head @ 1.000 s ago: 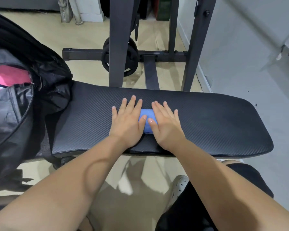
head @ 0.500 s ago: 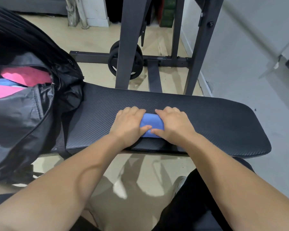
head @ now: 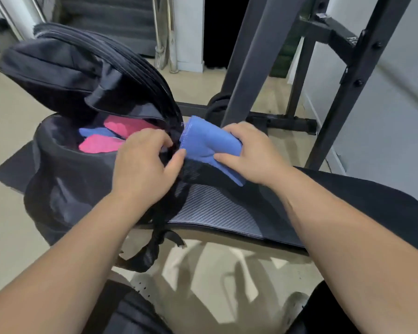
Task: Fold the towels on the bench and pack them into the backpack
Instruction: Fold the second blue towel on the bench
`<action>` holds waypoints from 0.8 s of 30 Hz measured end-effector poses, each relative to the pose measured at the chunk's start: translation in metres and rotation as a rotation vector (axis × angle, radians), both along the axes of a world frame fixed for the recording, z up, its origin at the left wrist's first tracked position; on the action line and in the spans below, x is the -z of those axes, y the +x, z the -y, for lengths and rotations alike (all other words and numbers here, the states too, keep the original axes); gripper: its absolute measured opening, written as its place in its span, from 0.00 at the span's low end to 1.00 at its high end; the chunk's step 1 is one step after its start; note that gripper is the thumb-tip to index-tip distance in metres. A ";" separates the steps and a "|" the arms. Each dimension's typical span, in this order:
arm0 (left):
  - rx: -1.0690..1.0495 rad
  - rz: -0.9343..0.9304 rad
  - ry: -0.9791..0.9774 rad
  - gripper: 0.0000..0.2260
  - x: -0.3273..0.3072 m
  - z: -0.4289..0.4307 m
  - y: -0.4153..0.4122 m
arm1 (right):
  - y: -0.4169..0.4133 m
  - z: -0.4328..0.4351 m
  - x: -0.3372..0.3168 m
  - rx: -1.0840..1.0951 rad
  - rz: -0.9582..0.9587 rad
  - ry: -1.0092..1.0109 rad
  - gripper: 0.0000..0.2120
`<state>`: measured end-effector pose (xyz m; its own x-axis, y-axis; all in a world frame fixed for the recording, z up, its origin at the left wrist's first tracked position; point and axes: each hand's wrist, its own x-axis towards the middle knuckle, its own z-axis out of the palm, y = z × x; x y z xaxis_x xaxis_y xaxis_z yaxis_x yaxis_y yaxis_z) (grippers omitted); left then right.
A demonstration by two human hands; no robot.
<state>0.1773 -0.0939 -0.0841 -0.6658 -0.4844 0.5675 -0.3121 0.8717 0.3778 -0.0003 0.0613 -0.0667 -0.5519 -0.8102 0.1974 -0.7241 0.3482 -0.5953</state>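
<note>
Head view: textured black bench [head: 215, 208], perhaps stairs [head: 111, 18] beyond.

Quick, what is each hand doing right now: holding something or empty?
Left hand: closed, gripping the backpack at its opening edge.
Right hand: closed, holding the blue towel.

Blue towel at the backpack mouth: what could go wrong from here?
1. The right hand grips the blue towel at one end only; its free edge is at the zipper rim and may snag or unfold.
2. The backpack has its flap hanging over the opening; if the left hand slips off the rim, the mouth could narrow.
3. Pink towels already lie high inside; space looks tight.
</note>
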 end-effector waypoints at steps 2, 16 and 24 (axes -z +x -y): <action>-0.106 -0.006 0.040 0.09 0.004 0.016 0.025 | 0.010 0.031 -0.020 -0.051 -0.057 -0.013 0.14; -0.357 0.344 -0.022 0.13 0.037 0.042 0.061 | 0.054 0.194 -0.034 0.023 -0.225 0.154 0.16; -0.187 0.270 -0.136 0.11 0.040 0.021 0.043 | 0.022 0.174 -0.046 0.145 -0.305 0.020 0.13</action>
